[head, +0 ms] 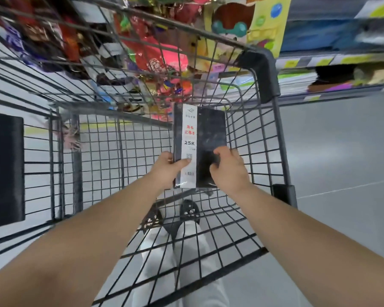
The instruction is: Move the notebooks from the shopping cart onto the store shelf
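A black notebook (211, 129) with a white paper band marked "25K" down its left side is held flat inside the wire shopping cart (102, 151). My left hand (166, 168) grips its lower left edge, thumb on the white band. My right hand (228, 169) clasps its lower right part, fingers curled over the black cover. The store shelf (333, 60) runs along the upper right, with stacks of notebooks and paper (297, 79) on its lower level.
Colourful hanging goods and packets (155, 54) crowd the rack beyond the cart's far end. A dark panel (5, 169) sits at the cart's left side. Grey floor (341, 151) lies to the right. My legs and dark shoes (189, 211) show through the cart's mesh.
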A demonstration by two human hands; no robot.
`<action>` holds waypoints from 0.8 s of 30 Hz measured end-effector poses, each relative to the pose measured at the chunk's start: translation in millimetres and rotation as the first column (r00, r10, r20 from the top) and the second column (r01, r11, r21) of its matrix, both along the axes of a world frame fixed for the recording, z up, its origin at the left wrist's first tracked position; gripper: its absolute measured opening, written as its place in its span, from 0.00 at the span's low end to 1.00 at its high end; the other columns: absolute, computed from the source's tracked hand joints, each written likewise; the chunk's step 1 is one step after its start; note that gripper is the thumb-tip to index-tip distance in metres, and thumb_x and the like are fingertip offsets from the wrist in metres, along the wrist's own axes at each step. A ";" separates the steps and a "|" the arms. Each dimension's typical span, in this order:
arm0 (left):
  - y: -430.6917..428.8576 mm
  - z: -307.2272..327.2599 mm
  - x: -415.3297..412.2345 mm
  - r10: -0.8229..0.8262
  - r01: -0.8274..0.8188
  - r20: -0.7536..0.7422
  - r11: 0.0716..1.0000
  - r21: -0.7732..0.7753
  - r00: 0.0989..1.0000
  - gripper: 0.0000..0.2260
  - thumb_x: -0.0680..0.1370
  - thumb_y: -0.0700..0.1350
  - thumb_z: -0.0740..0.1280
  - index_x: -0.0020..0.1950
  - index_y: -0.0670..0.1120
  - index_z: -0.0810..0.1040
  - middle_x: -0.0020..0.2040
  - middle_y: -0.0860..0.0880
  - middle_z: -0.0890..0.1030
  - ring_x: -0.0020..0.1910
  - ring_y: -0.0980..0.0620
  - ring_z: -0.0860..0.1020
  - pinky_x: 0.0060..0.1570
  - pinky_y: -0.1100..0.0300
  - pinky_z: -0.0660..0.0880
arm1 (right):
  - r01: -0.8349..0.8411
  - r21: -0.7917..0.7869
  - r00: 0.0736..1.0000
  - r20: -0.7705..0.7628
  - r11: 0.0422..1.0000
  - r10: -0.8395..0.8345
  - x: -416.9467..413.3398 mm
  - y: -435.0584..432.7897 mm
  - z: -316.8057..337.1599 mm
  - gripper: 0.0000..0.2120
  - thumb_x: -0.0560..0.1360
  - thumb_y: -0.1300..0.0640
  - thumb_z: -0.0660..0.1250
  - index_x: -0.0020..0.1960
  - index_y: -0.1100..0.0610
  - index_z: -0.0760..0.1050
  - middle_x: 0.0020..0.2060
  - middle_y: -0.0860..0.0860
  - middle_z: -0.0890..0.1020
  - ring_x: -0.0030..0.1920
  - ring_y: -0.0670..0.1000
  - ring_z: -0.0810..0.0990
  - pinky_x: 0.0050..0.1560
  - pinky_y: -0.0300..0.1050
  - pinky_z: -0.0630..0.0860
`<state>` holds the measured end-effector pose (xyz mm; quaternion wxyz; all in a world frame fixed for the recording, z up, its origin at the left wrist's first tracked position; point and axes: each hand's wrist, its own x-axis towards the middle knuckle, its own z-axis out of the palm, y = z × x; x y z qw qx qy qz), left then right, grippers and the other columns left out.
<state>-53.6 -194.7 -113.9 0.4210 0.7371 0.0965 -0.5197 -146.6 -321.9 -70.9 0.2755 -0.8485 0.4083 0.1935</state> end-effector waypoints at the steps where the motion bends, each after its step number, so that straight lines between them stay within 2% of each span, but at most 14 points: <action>1: 4.5 9.7 8.0 -0.013 0.013 0.023 1.000 -0.010 1.000 0.16 0.74 0.50 0.72 0.55 0.47 0.69 0.52 0.47 0.80 0.49 0.47 0.81 0.47 0.49 0.79 | -0.006 -0.010 1.000 -0.001 1.000 0.006 1.0 0.8 -0.2 0.19 0.75 0.59 0.61 0.66 0.54 0.67 0.62 0.56 0.72 0.61 0.58 0.71 0.58 0.52 0.72; 3: 16.5 28.1 29.3 -0.062 0.063 0.086 0.998 -0.011 0.994 0.14 0.73 0.48 0.73 0.52 0.47 0.71 0.48 0.48 0.81 0.45 0.49 0.81 0.41 0.52 0.79 | -0.013 -0.027 1.000 -0.021 1.000 0.012 5.6 1.8 -0.2 0.20 0.76 0.59 0.60 0.67 0.54 0.66 0.63 0.56 0.71 0.63 0.57 0.70 0.60 0.52 0.70; 5: 31.3 47.4 51.4 -0.080 0.084 0.112 0.996 -0.031 0.991 0.13 0.71 0.45 0.75 0.47 0.45 0.72 0.45 0.47 0.83 0.43 0.48 0.83 0.42 0.50 0.80 | -0.032 -0.028 0.998 -0.062 0.999 0.031 11.8 3.9 -3.6 0.19 0.77 0.56 0.60 0.67 0.55 0.65 0.63 0.57 0.71 0.63 0.59 0.70 0.60 0.52 0.70; 8: 58.0 76.2 79.3 -0.087 0.098 0.172 0.994 -0.056 0.981 0.13 0.69 0.39 0.75 0.41 0.44 0.71 0.37 0.53 0.83 0.35 0.52 0.82 0.34 0.59 0.79 | -0.054 -0.005 0.988 -0.147 0.999 0.053 18.3 10.5 -14.4 0.22 0.76 0.49 0.61 0.67 0.56 0.64 0.63 0.59 0.71 0.62 0.61 0.71 0.60 0.54 0.70; 9: 67.7 83.9 86.7 -0.092 0.103 0.198 0.994 -0.046 0.976 0.13 0.69 0.38 0.75 0.41 0.44 0.70 0.36 0.52 0.83 0.34 0.51 0.82 0.34 0.59 0.79 | -0.045 0.006 0.983 -0.179 0.999 0.046 20.0 13.3 -17.7 0.25 0.75 0.48 0.63 0.69 0.57 0.62 0.63 0.59 0.71 0.63 0.62 0.70 0.60 0.55 0.70; 12: 96.1 100.3 103.4 -0.148 0.140 0.245 0.989 0.049 0.958 0.15 0.68 0.40 0.77 0.44 0.44 0.71 0.43 0.46 0.85 0.40 0.46 0.83 0.45 0.49 0.79 | -0.008 -0.022 0.974 -0.226 1.000 0.003 25.3 19.4 -26.6 0.35 0.73 0.44 0.66 0.72 0.57 0.56 0.66 0.61 0.67 0.65 0.63 0.67 0.62 0.57 0.68; 15: 118.0 102.5 110.1 -0.132 0.101 0.268 0.987 0.127 0.954 0.18 0.63 0.44 0.79 0.40 0.46 0.69 0.45 0.44 0.85 0.44 0.42 0.83 0.46 0.45 0.80 | 0.061 -0.037 0.962 -0.266 0.997 -0.069 27.5 18.0 -38.1 0.46 0.69 0.40 0.70 0.75 0.53 0.48 0.71 0.63 0.61 0.70 0.64 0.62 0.66 0.63 0.66; 18: 126.6 102.2 107.8 -0.155 0.099 0.298 0.976 0.194 0.942 0.16 0.66 0.45 0.77 0.40 0.47 0.69 0.46 0.45 0.84 0.46 0.43 0.83 0.50 0.46 0.79 | 0.130 -0.013 0.932 -0.341 0.991 -0.126 23.3 11.1 -47.8 0.54 0.66 0.39 0.73 0.76 0.48 0.38 0.68 0.64 0.66 0.66 0.65 0.68 0.64 0.63 0.68; 22: 126.5 102.8 98.9 -0.105 0.040 0.323 0.979 0.202 0.940 0.21 0.53 0.56 0.75 0.33 0.50 0.68 0.48 0.42 0.84 0.47 0.41 0.82 0.52 0.42 0.78 | 0.036 -0.078 0.940 -0.337 0.996 -0.061 20.5 9.0 -44.8 0.52 0.66 0.41 0.74 0.76 0.51 0.43 0.67 0.64 0.66 0.65 0.64 0.69 0.62 0.59 0.71; 24: 122.9 106.1 95.1 -0.073 0.013 0.321 0.983 0.183 0.944 0.20 0.58 0.54 0.77 0.34 0.49 0.67 0.46 0.43 0.84 0.45 0.41 0.82 0.49 0.43 0.79 | 0.025 -0.115 0.953 -0.297 0.993 -0.058 22.2 7.8 -39.5 0.47 0.66 0.43 0.75 0.74 0.58 0.52 0.65 0.63 0.68 0.63 0.63 0.70 0.59 0.56 0.72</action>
